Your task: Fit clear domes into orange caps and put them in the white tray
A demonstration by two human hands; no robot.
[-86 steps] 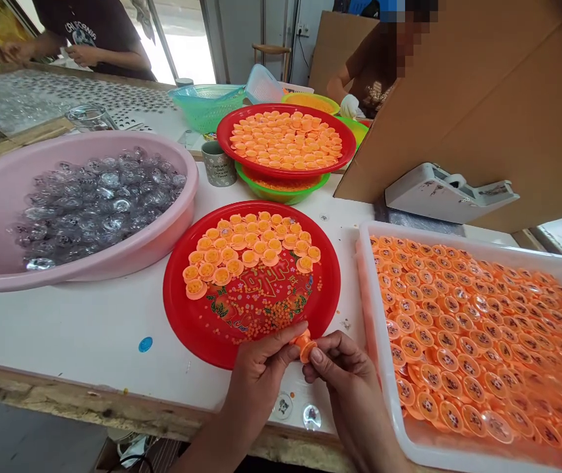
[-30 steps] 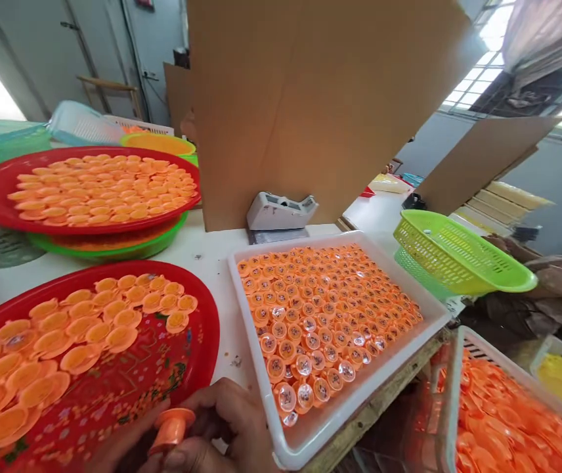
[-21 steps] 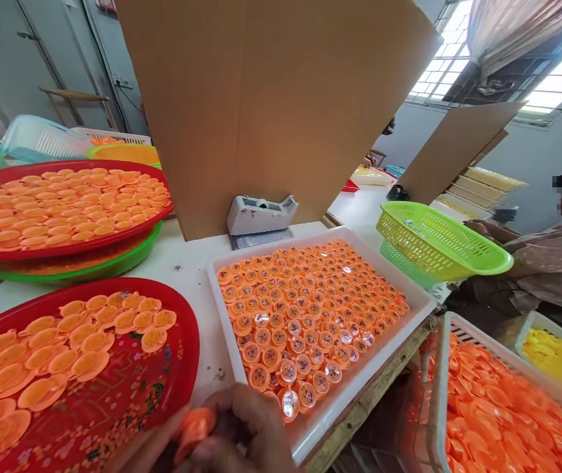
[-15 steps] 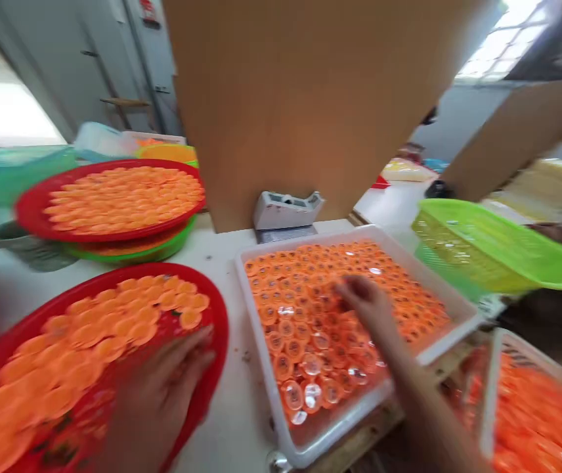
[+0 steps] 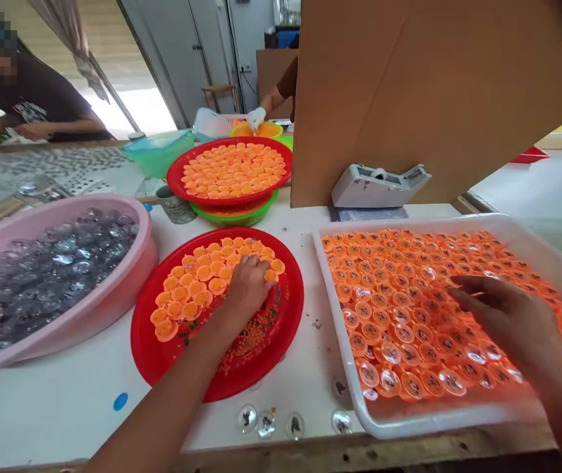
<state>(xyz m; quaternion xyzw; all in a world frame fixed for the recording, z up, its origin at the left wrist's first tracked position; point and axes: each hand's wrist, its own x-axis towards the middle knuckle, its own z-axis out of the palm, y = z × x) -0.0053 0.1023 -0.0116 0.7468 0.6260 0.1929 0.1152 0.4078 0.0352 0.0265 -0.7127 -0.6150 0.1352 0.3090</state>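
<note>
My left hand (image 5: 250,282) reaches over a red plate (image 5: 281,348), its fingers curled down and closed at an orange disc on the right side of the pile. Shallow round orange discs (image 5: 197,289) cover the plate's far and left parts. My right hand (image 5: 512,322) hovers above a white tray (image 5: 333,322), fingers stretched forward, thumb a little apart, and nothing visible between them. Rows of orange discs with clear, dark-printed covers (image 5: 411,355) fill this tray.
A pink basin (image 5: 143,243) of clear, dark-printed pieces stands left. Behind are a second heaped red plate (image 5: 175,177), a grey cup (image 5: 175,207), a tape dispenser (image 5: 379,187) and a cardboard panel (image 5: 389,98). Loose clear covers (image 5: 266,424) lie at the front edge. Two people work beyond.
The view has swung left, bringing the pink basin and co-workers into sight. My left hand has gone from the red plate's bare right side to the discs. My right hand stays over the tray.
</note>
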